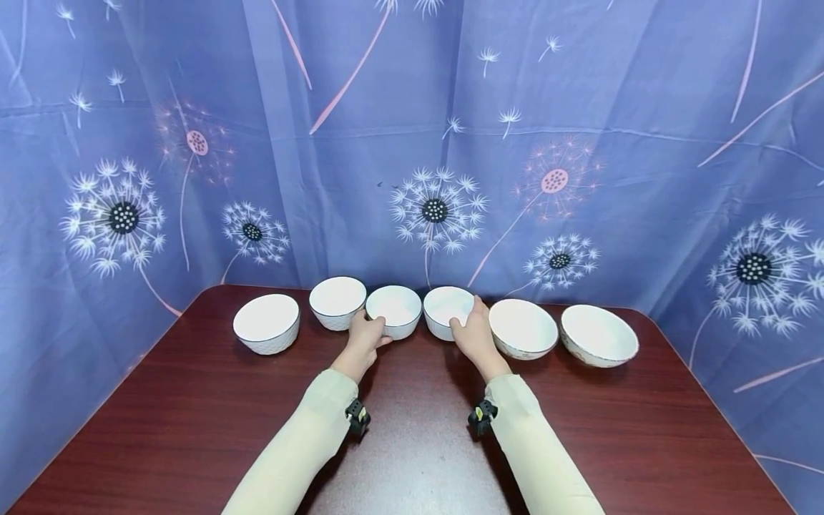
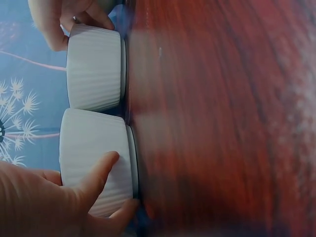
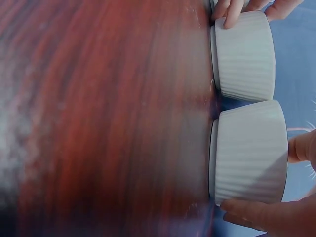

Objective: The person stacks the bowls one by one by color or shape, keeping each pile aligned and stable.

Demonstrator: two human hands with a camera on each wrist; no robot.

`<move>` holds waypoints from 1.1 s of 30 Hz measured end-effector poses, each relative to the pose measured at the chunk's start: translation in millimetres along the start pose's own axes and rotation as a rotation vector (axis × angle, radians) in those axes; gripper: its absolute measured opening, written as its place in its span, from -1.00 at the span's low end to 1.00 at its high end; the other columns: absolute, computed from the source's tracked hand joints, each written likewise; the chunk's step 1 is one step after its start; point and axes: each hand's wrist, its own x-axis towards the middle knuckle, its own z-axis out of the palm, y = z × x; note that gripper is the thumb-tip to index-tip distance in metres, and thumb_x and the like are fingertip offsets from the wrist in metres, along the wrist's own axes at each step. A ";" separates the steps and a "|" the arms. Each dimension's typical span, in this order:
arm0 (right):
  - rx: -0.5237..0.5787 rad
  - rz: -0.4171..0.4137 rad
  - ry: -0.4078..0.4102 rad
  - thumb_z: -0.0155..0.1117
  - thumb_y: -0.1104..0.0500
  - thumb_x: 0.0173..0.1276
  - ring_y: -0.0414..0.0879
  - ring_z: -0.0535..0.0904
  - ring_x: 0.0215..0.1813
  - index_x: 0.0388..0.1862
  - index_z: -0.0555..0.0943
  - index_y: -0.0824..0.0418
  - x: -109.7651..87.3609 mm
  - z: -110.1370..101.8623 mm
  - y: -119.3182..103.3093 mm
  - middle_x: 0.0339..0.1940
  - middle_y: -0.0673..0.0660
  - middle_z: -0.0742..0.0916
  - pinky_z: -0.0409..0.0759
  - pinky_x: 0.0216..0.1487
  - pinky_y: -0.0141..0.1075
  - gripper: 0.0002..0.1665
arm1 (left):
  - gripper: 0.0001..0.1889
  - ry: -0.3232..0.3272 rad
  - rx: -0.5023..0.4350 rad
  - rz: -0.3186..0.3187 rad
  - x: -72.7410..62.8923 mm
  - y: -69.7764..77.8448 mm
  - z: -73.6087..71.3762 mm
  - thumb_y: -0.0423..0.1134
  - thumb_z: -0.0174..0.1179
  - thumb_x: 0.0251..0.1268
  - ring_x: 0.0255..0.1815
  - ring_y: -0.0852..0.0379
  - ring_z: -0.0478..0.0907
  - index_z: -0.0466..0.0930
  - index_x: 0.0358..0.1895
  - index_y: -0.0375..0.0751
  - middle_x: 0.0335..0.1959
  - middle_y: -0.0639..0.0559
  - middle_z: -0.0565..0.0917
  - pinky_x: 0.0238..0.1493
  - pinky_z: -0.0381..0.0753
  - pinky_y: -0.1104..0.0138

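Note:
In the middle of the row stand two small white ribbed bowls, nearly touching. My left hand [image 1: 366,336] grips the left ribbed bowl [image 2: 96,143] at its left side, with the thumb against the ribbed wall. Around the right side of the other ribbed bowl [image 3: 252,153] curls my right hand [image 1: 477,335], its thumb at the rim in the right wrist view. Both bowls are upright on the table [image 1: 412,429]. Part of each hand's fingers is hidden behind the bowls.
Left of the held pair are two white bowls with textured walls, one nearer bowl [image 1: 267,322] and one farther bowl [image 1: 337,297]. To the right sit two wider bowls with patterned outsides, an inner bowl [image 1: 523,327] and an outer bowl [image 1: 599,335]. A blue dandelion curtain [image 1: 360,179] hangs behind.

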 end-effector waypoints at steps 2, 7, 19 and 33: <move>0.000 0.004 0.001 0.12 0.25 0.28 0.37 0.15 0.41 0.41 -0.03 0.63 -0.4 -0.6 0.2 0.36 0.61 0.19 0.14 0.47 0.03 -0.13 | -0.36 0.005 -0.007 0.000 -0.4 0.7 0.3 -0.55 -0.18 0.27 0.15 -0.30 0.45 -0.05 0.45 -0.52 0.36 -0.50 0.15 0.00 0.65 0.14; -0.010 0.024 -0.013 0.10 0.25 0.30 0.39 0.20 0.38 0.42 -0.02 0.60 -0.2 -2.6 -1.8 0.36 0.60 0.21 0.21 0.43 0.06 -0.15 | -0.34 0.016 -0.024 -0.007 -2.8 2.1 -0.9 -0.56 -0.18 0.26 0.12 -0.31 0.48 -0.06 0.46 -0.50 0.38 -0.50 0.13 0.03 0.63 0.10; -0.026 0.039 0.008 0.06 0.32 0.27 0.38 0.25 0.35 0.37 0.08 0.63 -2.0 -7.7 -6.4 0.27 0.62 0.33 0.29 0.38 0.08 -0.24 | -0.35 0.021 0.015 -0.006 -10.9 2.5 -6.1 -0.55 -0.12 0.24 -0.31 0.01 0.60 0.02 0.44 -0.50 0.32 -0.47 0.22 -0.12 0.71 0.18; -0.083 0.087 -0.039 0.00 0.33 0.23 0.44 0.27 0.31 0.36 0.03 0.69 5.1 -9.8 -11.1 0.23 0.67 0.34 0.34 0.34 0.11 -0.22 | -0.40 -0.029 0.030 -0.007 -21.9 8.5 -13.5 -0.53 -0.13 0.30 -0.05 -0.16 0.60 0.05 0.43 -0.52 0.27 -0.51 0.28 -0.07 0.69 0.18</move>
